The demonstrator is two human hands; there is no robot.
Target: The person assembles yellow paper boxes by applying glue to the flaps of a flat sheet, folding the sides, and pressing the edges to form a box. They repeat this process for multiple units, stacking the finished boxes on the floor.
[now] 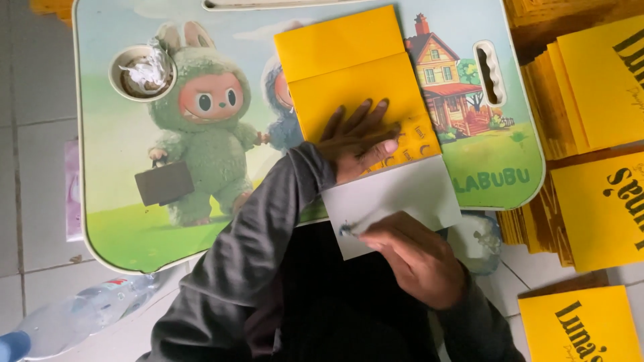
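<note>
Cartoon-printed table (121, 167) bears one yellow card (355, 80); two hands (359, 141) press it.

Yellow folded card (355, 80) flat on lap table, white flap (396, 198) unfolded toward person, overhanging edge.

We find open tabletop (121, 147) left of the yellow sheet (352, 74), blocked only by the cup (142, 72) at the far corner, while stacks (590, 87) crowd our right and a bottle (80, 312) lies near left.
</note>
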